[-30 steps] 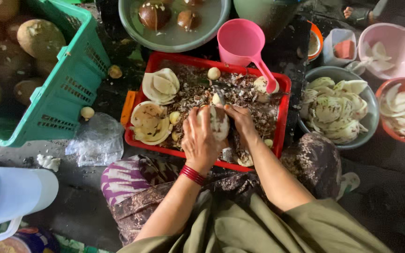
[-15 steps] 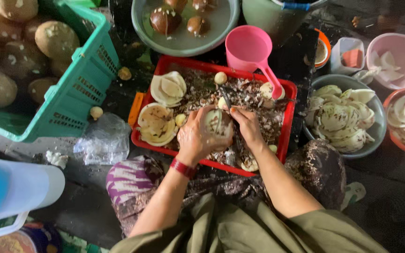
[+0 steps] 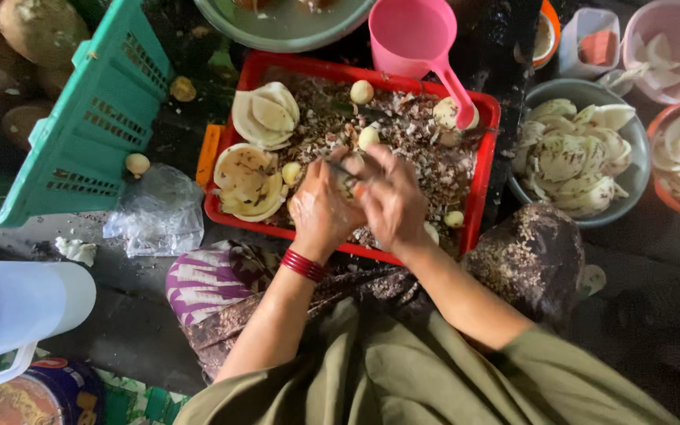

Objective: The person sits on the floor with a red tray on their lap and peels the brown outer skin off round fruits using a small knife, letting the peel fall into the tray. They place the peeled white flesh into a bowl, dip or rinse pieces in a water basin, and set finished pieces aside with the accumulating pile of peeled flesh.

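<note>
My left hand (image 3: pixel 320 208) and my right hand (image 3: pixel 391 201) are pressed together over a red tray (image 3: pixel 482 157) full of brown shavings. Between them they hold a pale piece of coconut flesh (image 3: pixel 349 182), mostly hidden by the fingers. A thin dark blade shows at the left hand's fingertips; which hand holds it I cannot tell. Red bangles circle my left wrist. Stacked white coconut pieces (image 3: pixel 249 177) lie at the tray's left end, and small pale round lumps (image 3: pixel 362 91) are scattered in the shavings.
A pink scoop (image 3: pixel 415 35) rests at the tray's far edge, behind it a green-grey basin (image 3: pixel 285 27). A grey bowl (image 3: pixel 627 181) of peeled white pieces stands right, with orange and pink bowls beyond. A green crate (image 3: pixel 92 126) of coconuts sits left, near a plastic bag (image 3: pixel 159 212).
Both hands have closed more tightly together on the piece and turned it slightly; the camera has shifted a little, so the tray sits lower in view.
</note>
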